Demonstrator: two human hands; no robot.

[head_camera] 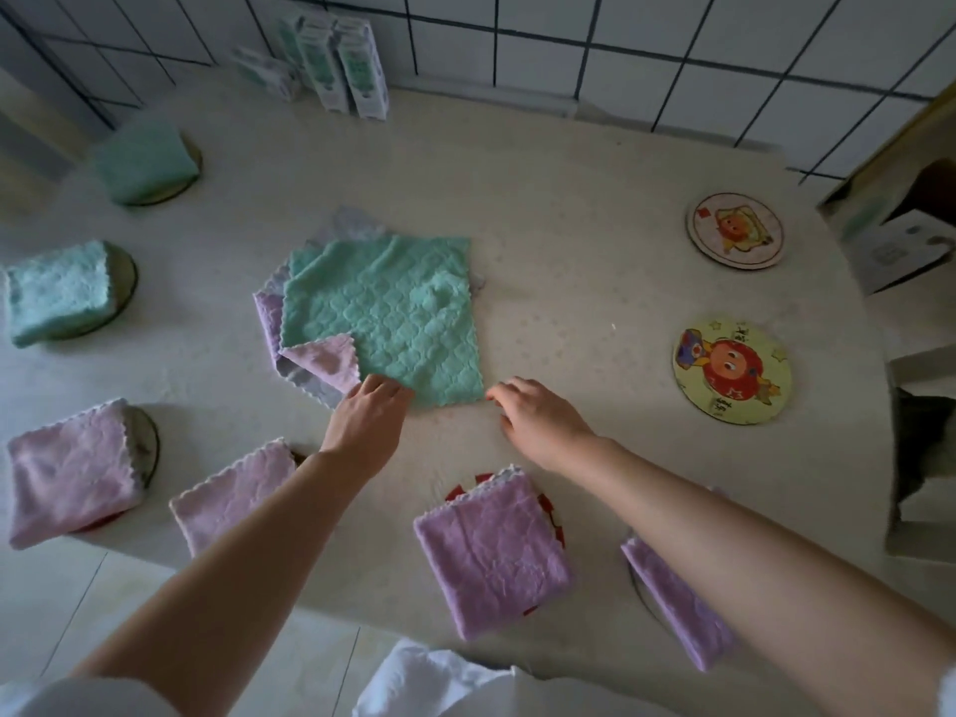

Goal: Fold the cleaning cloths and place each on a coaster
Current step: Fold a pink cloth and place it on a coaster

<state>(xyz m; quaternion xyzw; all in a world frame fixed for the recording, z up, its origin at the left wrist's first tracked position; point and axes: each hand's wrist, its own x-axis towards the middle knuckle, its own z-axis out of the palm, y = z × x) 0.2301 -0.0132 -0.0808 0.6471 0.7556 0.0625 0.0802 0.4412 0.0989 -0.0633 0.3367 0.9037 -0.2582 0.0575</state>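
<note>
A green quilted cloth (385, 313) lies spread flat on top of a small pile of pink and grey cloths (310, 362) in the middle of the table. My left hand (370, 414) rests on the green cloth's near left corner, fingers on its edge. My right hand (533, 414) touches the near right corner with curled fingertips; whether it pinches the cloth I cannot tell. Two bare cartoon coasters lie at the right, one nearer (732, 372) and one farther (734, 231).
Folded cloths sit on coasters around the table: two green at the left (59, 292) (142, 160), pink ones at the near left (70, 468) (233, 491), purple ones near the front (491, 553) (677, 602). Cartons (341, 64) stand at the tiled wall. Boxes (900, 235) stand at the right.
</note>
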